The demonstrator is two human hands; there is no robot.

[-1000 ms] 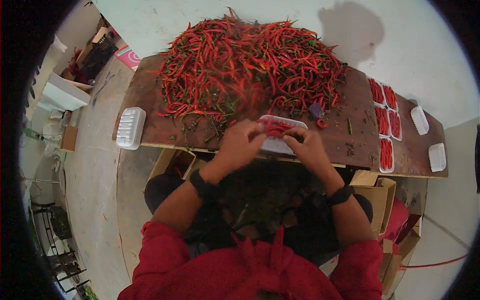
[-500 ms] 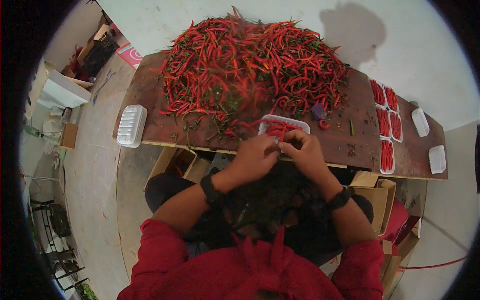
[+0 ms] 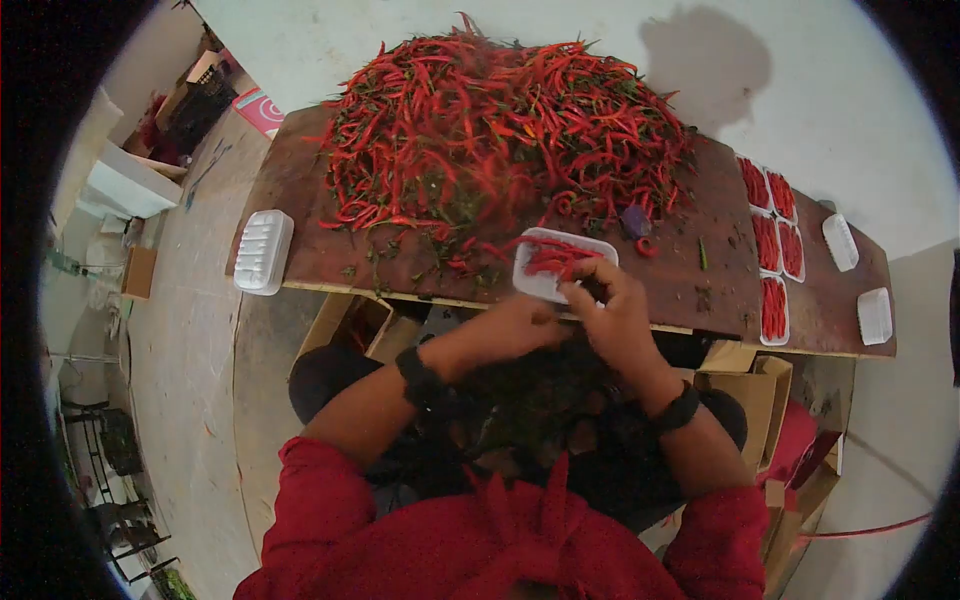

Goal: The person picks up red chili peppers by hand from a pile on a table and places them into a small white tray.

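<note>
A white tray (image 3: 527,284) holding several red chili peppers (image 3: 550,256) sits at the table's front edge. Over its right front corner is my right hand (image 3: 618,308), thumb and fingers pinched at a red chili pepper. My left hand (image 3: 520,327) is lower and to the left, just in front of the table edge, apart from the tray. Its fingers are curled in and slightly blurred; whatever they hold, if anything, is hidden. Behind the tray rises a large heap of red chilies (image 3: 430,130) with green stems.
Filled trays of chilies (image 3: 773,310) stand in two rows at the right, near white trays (image 3: 874,318) at the far end. A stack of white trays (image 3: 264,252) is at the left end. A purple object (image 3: 635,222) and a green chili (image 3: 703,254) lie on the table (image 3: 720,290).
My hands have come apart: the left moved down, off the tray's front edge. My right hand remains by the tray, which has shifted slightly to the left.
</note>
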